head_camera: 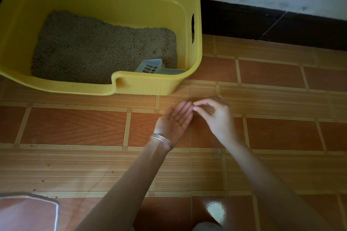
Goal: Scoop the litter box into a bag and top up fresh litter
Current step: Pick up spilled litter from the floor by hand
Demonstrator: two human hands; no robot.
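Scoop [153, 67] lay in yellow litter box [195, 24], handle pointing right, head left. Left hand [175, 120] flat, palm up; right hand [216, 112] pinched fingertips together w/ something too small to tell.

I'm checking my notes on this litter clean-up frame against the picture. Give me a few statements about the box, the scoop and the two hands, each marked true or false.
1. The scoop lies inside the yellow litter box. True.
2. The left hand grips the scoop. False: it is held palm up over the floor, fingers straight, with what look like a few grains on it.
3. The right hand has its fingertips pinched together at the left hand's fingertips. True.
4. The litter box holds no litter. False: litter covers its bottom.
5. Bangles sit on the left wrist. True.
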